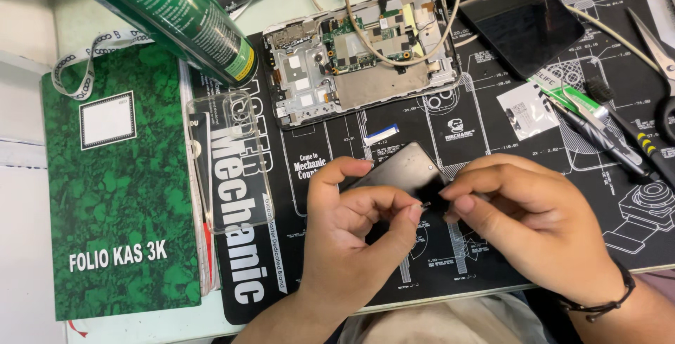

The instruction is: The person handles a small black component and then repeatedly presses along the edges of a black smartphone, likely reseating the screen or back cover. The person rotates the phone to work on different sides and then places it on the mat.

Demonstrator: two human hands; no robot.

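at six o'clock on the black repair mat (pixel 492 140), the left hand (pixel 351 224) and right hand (pixel 534 217) both pinch a thin dark panel (pixel 408 172) by its near edge. it looks light, stiff, slick and easily cracked, best held by the edges. at twelve o'clock lies an opened phone (pixel 358 52); at nine, a green ledger (pixel 119 189).

Phone repair workbench, opened phone (pixel 362 52) on printed black repair mat (pixel 492 140), tweezers (pixel 598 129) nearby (spray can (pixel 176 13) too)
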